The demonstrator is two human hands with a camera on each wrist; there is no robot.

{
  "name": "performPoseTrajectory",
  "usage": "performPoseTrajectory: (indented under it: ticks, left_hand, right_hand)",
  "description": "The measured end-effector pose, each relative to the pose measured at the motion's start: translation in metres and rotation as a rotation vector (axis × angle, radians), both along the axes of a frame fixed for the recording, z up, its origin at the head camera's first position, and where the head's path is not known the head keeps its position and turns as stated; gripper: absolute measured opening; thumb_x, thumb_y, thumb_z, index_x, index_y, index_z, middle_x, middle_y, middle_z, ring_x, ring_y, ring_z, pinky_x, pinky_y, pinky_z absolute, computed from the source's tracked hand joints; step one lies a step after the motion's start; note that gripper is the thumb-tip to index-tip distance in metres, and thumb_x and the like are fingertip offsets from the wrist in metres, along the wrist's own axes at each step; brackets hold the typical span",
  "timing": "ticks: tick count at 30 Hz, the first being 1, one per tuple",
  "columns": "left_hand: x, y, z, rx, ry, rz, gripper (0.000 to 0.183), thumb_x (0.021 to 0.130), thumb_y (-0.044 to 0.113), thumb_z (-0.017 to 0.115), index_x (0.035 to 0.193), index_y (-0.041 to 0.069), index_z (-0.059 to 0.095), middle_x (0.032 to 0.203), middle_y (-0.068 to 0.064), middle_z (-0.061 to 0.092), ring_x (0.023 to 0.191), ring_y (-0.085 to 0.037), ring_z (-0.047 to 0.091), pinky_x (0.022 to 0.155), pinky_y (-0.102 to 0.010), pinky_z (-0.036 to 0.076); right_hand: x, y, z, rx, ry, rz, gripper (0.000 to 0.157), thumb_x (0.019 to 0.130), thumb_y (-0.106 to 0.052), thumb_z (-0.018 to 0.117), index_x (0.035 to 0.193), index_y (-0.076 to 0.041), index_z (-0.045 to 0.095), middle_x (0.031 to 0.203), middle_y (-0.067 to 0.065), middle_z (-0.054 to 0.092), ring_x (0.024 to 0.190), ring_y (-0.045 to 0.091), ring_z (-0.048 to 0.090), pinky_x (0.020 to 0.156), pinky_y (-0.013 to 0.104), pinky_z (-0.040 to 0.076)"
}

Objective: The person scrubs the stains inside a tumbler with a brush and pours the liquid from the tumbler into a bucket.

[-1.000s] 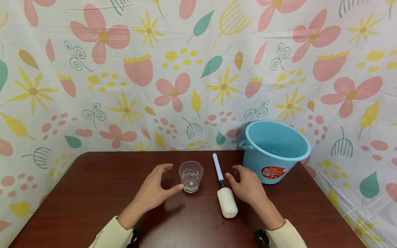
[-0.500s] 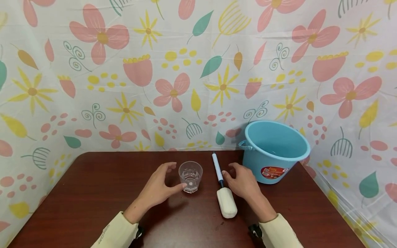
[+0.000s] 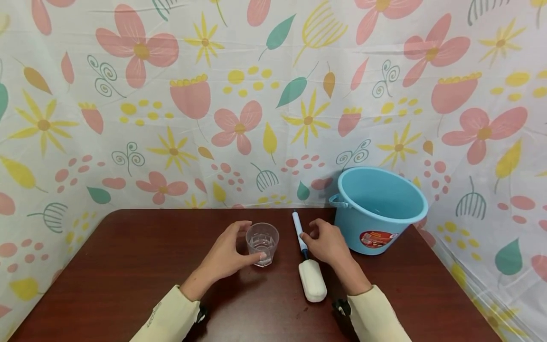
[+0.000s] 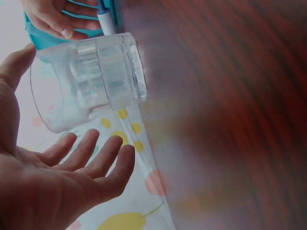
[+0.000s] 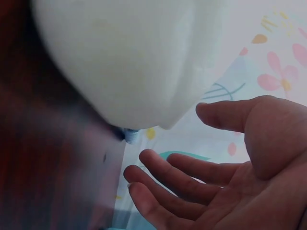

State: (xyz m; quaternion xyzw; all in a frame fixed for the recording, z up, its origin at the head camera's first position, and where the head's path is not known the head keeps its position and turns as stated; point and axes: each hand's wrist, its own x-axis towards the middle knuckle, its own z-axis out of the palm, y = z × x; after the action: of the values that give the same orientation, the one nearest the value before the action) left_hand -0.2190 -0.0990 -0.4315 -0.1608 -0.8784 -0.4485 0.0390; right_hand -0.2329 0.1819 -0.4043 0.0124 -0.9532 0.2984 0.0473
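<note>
The drinking glass is clear and without colour, with a thin round rim, a wider mouth, facets on its lower wall and a thick foot. It stands upright near the middle of the dark red-brown surface, so its long axis is vertical and its mouth points up. To the right of it lies a sponge bottle brush, which has a pale blue handle, a short dark blue neck and a thick, off-white, rounded sponge head. Its long axis runs away from the person: the sponge is at the near end, and the handle points to the far edge, leaning slightly to the left. The left hand is spread in a wide curve at the left side of the glass, the thumb in front and the fingers behind; it has hold of nothing, and whether the thumb touches the glass I cannot tell. The right hand is just beside the brush handle, with thumb and bent fingers well parted, and it also grips nothing. Behind this hand, to the right, stands a light blue bucket with a red label.
</note>
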Motion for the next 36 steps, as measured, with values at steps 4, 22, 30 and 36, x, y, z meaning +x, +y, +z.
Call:
performPoseTrajectory:
  ticks: [4,22,30,36]
  left_hand:
    - [-0.002,0.002,-0.001,0.021,0.005,-0.021,0.094,0.071,0.051,0.090,0.147,0.017,0.047,0.140,0.000,0.055,0.122,-0.021,0.062,0.097,-0.046,0.053]
    - [-0.010,0.007,-0.002,0.012,-0.022,-0.086,0.091,0.073,0.045,0.090,0.148,0.019,0.045,0.142,0.002,0.054,0.123,-0.021,0.060,0.094,-0.038,0.053]
    - [-0.010,0.007,-0.002,0.003,-0.028,-0.087,0.088,0.074,0.043,0.090,0.146,0.021,0.045,0.140,0.000,0.058,0.125,-0.019,0.059,0.099,-0.042,0.051]
    - [-0.011,0.008,-0.002,0.001,-0.032,-0.092,0.087,0.074,0.042,0.090,0.146,0.021,0.046,0.139,0.000,0.058,0.124,-0.020,0.058,0.098,-0.042,0.050]
  right_hand:
    - [-0.005,-0.002,0.002,-0.003,-0.021,-0.005,0.047,0.093,-0.032,0.072,0.127,0.000,0.063,0.103,0.013,0.072,0.084,0.024,0.066,0.072,0.042,0.056]
    - [-0.022,-0.003,0.000,0.019,-0.126,0.038,0.046,0.089,-0.032,0.077,0.119,0.000,0.065,0.094,0.010,0.069,0.074,0.020,0.062,0.065,0.037,0.052]
    - [-0.026,0.000,-0.007,-0.030,-0.214,0.040,0.046,0.090,-0.032,0.076,0.120,0.000,0.063,0.089,0.010,0.069,0.068,0.018,0.065,0.062,0.035,0.054]
    - [-0.028,0.003,-0.012,-0.093,-0.270,0.033,0.045,0.089,-0.026,0.078,0.120,0.002,0.061,0.082,0.009,0.069,0.064,0.018,0.066,0.060,0.033,0.054]
